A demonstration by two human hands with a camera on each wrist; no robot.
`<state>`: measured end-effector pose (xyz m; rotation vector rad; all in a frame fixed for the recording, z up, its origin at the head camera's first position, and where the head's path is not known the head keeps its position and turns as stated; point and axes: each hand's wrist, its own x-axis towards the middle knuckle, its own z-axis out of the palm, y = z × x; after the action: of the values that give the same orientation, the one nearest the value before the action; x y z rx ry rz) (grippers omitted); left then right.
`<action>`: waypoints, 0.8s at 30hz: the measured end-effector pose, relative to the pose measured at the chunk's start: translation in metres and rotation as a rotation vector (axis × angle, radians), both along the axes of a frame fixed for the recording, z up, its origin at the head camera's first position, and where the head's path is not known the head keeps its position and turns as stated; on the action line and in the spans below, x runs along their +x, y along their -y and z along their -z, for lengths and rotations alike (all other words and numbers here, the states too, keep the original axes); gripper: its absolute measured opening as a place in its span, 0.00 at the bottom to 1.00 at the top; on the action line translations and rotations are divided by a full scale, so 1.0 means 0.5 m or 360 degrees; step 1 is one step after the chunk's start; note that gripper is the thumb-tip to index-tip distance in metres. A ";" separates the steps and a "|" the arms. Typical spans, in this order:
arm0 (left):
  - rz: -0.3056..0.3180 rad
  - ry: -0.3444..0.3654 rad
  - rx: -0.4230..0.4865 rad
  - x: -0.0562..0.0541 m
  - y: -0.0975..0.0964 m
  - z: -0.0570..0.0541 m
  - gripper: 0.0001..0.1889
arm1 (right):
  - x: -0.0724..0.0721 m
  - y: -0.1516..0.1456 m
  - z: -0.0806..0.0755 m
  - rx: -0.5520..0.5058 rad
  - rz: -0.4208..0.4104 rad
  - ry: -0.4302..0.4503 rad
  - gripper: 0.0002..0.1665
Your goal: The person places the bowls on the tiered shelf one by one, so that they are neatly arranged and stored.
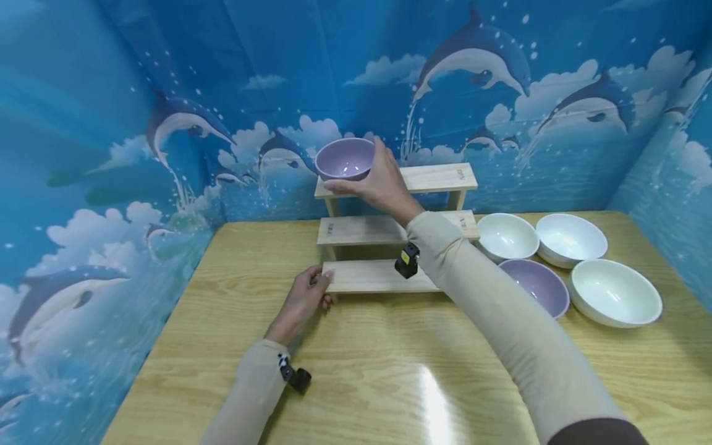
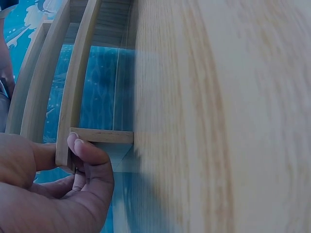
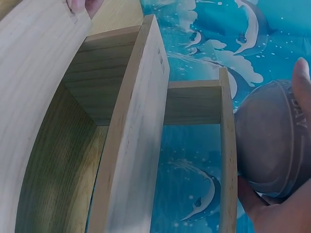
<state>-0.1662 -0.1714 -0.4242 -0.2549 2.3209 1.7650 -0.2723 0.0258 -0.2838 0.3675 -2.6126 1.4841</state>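
The purple bowl (image 1: 342, 161) is at the left end of the top shelf (image 1: 436, 178) of the wooden stand (image 1: 361, 228); whether its foot bears on the board, I cannot tell. Its glossy glaze suggests ceramic: probably stiff, fairly light at this size, a little slippery if damp, and apt to chip or break if dropped or knocked on the wood. The outer wall just below the rim looks the best place to take hold, thumb and fingers spread across it, leaving the foot free. The right hand (image 1: 384, 185) holds it much that way, curved wide round the bowl, with the thumb along the near side and the fingers at the rim on the right. The left hand (image 1: 305, 295) is nearly closed, pinching the left end of the bottom shelf (image 1: 372, 276) between thumb and fingers, low over the counter (image 1: 356, 371).
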 end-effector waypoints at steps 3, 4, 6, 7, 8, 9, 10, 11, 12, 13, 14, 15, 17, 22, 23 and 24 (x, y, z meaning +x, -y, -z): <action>0.0018 -0.0006 0.0001 0.001 0.001 0.001 0.29 | 0.003 -0.002 0.000 0.0005 0.0004 -0.0001 0.76; 0.0021 -0.0003 -0.0004 0.001 0.002 0.000 0.29 | 0.005 -0.003 -0.001 0.0007 0.0006 -0.0004 0.76; 0.0024 0.0006 -0.0010 0.002 0.002 0.000 0.30 | 0.009 -0.005 -0.001 -0.0003 0.0001 -0.0017 0.76; 0.0022 0.0014 -0.0010 0.002 0.003 0.000 0.30 | 0.012 -0.005 -0.001 -0.0006 -0.0001 -0.0023 0.76; 0.0023 0.0019 -0.0006 0.003 0.003 0.000 0.31 | 0.015 -0.007 -0.001 -0.0009 -0.0001 -0.0032 0.76; 0.0022 0.0026 -0.0005 0.003 0.003 0.000 0.31 | 0.018 -0.007 -0.001 -0.0012 -0.0001 -0.0042 0.76; 0.0022 0.0028 -0.0006 0.003 0.003 -0.001 0.30 | 0.021 -0.009 -0.001 -0.0013 -0.0002 -0.0049 0.75; 0.0025 0.0029 -0.0002 0.003 0.003 -0.001 0.30 | 0.024 -0.010 -0.001 -0.0014 -0.0002 -0.0054 0.75; 0.0027 0.0028 0.0001 0.003 0.003 -0.001 0.30 | 0.028 -0.012 -0.001 -0.0016 -0.0003 -0.0057 0.75; 0.0027 0.0027 0.0005 0.003 0.003 -0.002 0.30 | 0.032 -0.013 -0.001 -0.0020 -0.0004 -0.0062 0.75; 0.0028 0.0025 0.0012 0.003 0.002 -0.002 0.29 | 0.035 -0.015 -0.001 -0.0022 -0.0010 -0.0068 0.74; 0.0027 0.0024 0.0015 0.003 0.002 -0.003 0.29 | 0.039 -0.016 -0.002 -0.0024 -0.0017 -0.0071 0.74; 0.0027 0.0024 0.0018 0.003 0.002 -0.003 0.29 | 0.047 -0.019 -0.003 -0.0026 -0.0024 -0.0080 0.74; 0.0027 0.0029 0.0017 0.003 0.002 -0.002 0.30 | 0.073 -0.032 -0.012 0.0015 -0.0020 -0.0084 0.75; 0.0026 0.0030 0.0021 0.003 0.002 -0.002 0.30 | 0.078 -0.036 -0.014 0.0019 -0.0022 -0.0083 0.76; 0.0027 0.0025 0.0025 0.002 0.002 -0.001 0.30 | 0.084 -0.039 -0.015 0.0034 -0.0025 -0.0080 0.76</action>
<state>-0.1650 -0.1722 -0.4238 -0.2449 2.2907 1.7658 -0.2303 0.0454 -0.2763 0.4226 -2.5941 1.4332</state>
